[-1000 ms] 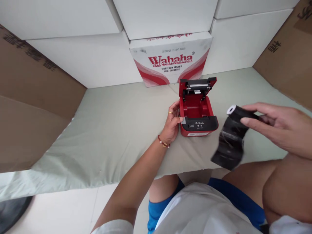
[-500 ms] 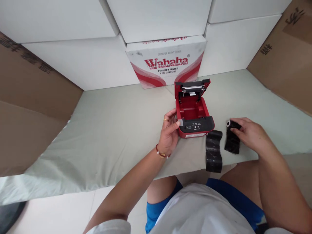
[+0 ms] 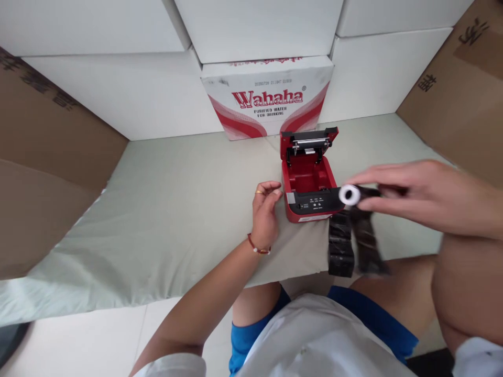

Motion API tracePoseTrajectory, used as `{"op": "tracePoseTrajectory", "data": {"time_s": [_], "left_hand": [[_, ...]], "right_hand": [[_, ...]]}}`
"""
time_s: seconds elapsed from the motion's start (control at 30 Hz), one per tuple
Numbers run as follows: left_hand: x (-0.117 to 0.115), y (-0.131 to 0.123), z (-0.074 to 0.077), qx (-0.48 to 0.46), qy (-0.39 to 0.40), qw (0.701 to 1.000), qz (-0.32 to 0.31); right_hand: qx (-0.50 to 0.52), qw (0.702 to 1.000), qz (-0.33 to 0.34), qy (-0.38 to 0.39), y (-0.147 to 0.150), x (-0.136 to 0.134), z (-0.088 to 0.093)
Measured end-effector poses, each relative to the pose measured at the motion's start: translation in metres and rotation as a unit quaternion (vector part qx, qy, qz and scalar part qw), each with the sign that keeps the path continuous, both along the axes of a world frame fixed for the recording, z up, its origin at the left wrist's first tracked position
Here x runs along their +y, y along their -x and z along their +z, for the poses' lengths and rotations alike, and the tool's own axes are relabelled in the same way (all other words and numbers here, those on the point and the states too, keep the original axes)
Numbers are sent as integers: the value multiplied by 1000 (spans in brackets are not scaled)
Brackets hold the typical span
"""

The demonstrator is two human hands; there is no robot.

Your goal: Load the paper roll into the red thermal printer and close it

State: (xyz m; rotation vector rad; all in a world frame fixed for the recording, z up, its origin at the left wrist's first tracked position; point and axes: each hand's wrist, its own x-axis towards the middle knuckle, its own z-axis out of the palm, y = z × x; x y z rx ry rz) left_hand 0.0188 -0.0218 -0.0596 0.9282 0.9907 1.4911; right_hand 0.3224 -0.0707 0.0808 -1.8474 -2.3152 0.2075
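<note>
A small red and black printer (image 3: 314,207) stands on the cloth with its lid (image 3: 309,139) raised and its red inner bay exposed. My left hand (image 3: 266,212) is beside the printer's left side, fingers loosely curled and apart, holding nothing. Above the cloth, my right hand (image 3: 416,193) pinches a small black roll between thumb and fingers. The roll's white ring-shaped end (image 3: 349,195) faces the printer's front right corner. A dark strip (image 3: 367,241), blurred by motion, hangs below the roll. Another wavy black strip (image 3: 341,248) lies by the printer, over the table's front edge.
Behind the printer stands a white and red Wahaha water carton (image 3: 271,104) in front of stacked white boxes (image 3: 165,97). Brown cardboard boxes (image 3: 58,157) flank the left, with another brown box (image 3: 451,99) at right. Pale green cloth (image 3: 184,209) covers the table.
My right hand has lifted the black roll off the cloth and carried it leftward towards the printer, its dark strip trailing. My left hand has drawn slightly away from the printer's side.
</note>
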Motion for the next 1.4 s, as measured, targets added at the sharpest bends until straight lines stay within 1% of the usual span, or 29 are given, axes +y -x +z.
{"op": "tracePoseTrajectory", "data": {"time_s": [0.03,0.07,0.1,0.17,0.2,0.23,0.27,0.3,0.4,0.53,0.6,0.63,0.7,0.77,0.8,0.87,0.9,0.93,0.97,1.0,1.1,1.17,1.27,1.33,1.4], "left_hand": [[-3,1,0,70,-63,995,19],[-7,2,0,146,-141,978,36],[-11,2,1,219,-226,948,47],[-17,3,3,325,-370,869,49],[-19,2,4,356,-416,836,44],[-21,1,5,377,-442,813,38],[-21,0,5,394,-452,799,33],[-21,-1,5,408,-451,793,30],[-19,-2,3,430,-430,793,29],[-19,-1,1,448,-412,792,49],[-20,-1,2,445,-404,798,47],[-20,-1,2,439,-398,804,35],[-21,-1,3,424,-382,821,-1],[-23,-1,3,412,-367,834,-33],[-23,-1,3,406,-362,838,-41],[-25,-2,2,397,-361,842,-51],[-25,-1,2,394,-360,844,-55],[-26,-1,1,394,-358,845,-61],[-26,-1,1,395,-354,845,-66],[-26,0,1,398,-351,845,-70],[-26,2,0,408,-352,839,-77],[-26,2,0,417,-373,826,-68],[-26,2,1,420,-410,808,-45],[-27,2,1,419,-402,812,-55],[-28,2,2,431,-392,811,-61]], "right_hand": [[-7,1000,5,1,19,13,0],[-14,1000,11,2,39,26,-2],[-21,1000,18,4,58,38,-5],[-35,999,31,9,90,57,-11],[-45,998,34,13,103,65,-14],[-56,998,35,19,114,71,-16],[-68,997,33,27,122,77,-18],[-80,996,31,36,128,81,-19],[-107,992,25,57,139,91,-21],[-106,992,32,60,141,105,-28],[-70,995,51,51,136,107,-31],[-39,996,65,39,133,105,-31],[55,994,94,10,123,96,-29],[190,976,97,-31,110,82,-22],[261,960,78,-68,102,75,-17],[364,915,4,-172,88,68,-11],[385,895,-29,-224,82,69,-11],[388,883,-47,-260,76,73,-12],[381,881,-51,-277,72,79,-15],[371,886,-45,-274,69,87,-19],[363,906,-4,-219,68,108,-33],[363,909,28,-202,72,112,-36],[349,914,49,-198,76,101,-33],[338,918,52,-201,74,84,-31],[324,922,64,-203,68,64,-34]]}}
